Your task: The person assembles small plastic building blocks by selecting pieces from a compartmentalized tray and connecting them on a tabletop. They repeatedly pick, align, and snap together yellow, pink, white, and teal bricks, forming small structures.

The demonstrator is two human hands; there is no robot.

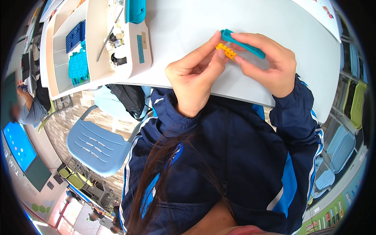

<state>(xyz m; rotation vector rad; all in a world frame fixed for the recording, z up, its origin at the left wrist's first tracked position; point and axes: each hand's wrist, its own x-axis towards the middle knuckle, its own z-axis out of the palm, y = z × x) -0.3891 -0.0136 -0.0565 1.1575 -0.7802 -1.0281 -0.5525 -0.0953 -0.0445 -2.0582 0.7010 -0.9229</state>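
Over the white table, my left hand (pixel 194 70) pinches a small yellow studded building plate (pixel 226 51) between thumb and fingers. My right hand (pixel 270 62) grips a long teal building piece (pixel 250 48) with its thumb below and its fingers above. The teal piece lies slantwise just above the yellow plate. Its upper left end comes close to my left fingertips. The two pieces look very near each other; whether they are joined, I cannot tell. My right thumb tip is at the yellow plate's lower right end.
A white sorting bin (pixel 138 66) with compartments of blue, teal, black and white building pieces stands at the table's left. Paper (pixel 325 15) lies at the far right of the white table (pixel 172 23). A blue chair (pixel 98 145) and a black bag (pixel 128 98) are at my left.
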